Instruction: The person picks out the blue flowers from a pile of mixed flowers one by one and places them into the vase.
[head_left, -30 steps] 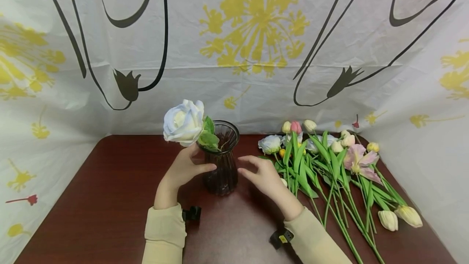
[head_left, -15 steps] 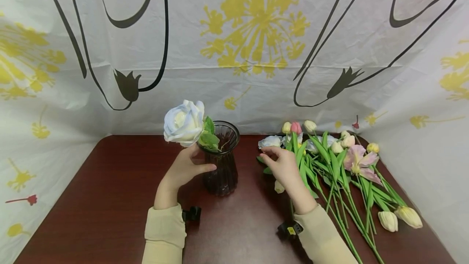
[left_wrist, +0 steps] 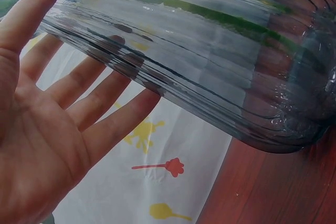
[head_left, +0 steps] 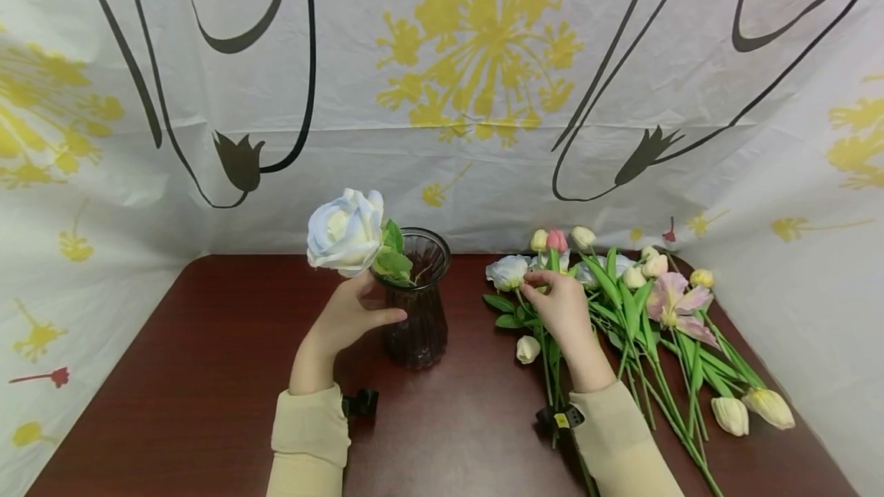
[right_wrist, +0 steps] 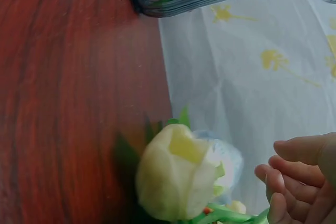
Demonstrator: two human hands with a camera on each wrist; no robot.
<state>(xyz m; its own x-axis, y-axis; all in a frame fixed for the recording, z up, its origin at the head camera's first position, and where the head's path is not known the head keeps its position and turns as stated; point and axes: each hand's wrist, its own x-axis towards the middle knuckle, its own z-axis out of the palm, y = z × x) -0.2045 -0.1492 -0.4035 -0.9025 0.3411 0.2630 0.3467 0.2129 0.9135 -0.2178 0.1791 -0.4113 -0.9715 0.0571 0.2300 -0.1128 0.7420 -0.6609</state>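
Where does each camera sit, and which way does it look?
Head: worn on the head, facing forward and down at the vase, flower pile, left hand, right hand and sleeves.
Left wrist: worn there, looking past the palm at the vase, cloth behind.
Right wrist: worn there, looking past the right fingertips at a pale tulip.
Both wrist views share the vase and cloth.

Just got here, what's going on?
A person has their left hand around a dark vase. One pale blue rose stands in it, leaning over the rim. The right hand is at a second blue rose on the table, thumb and fingers apart, not yet gripping it. The other flowers lie in a loose pile on the person's right.
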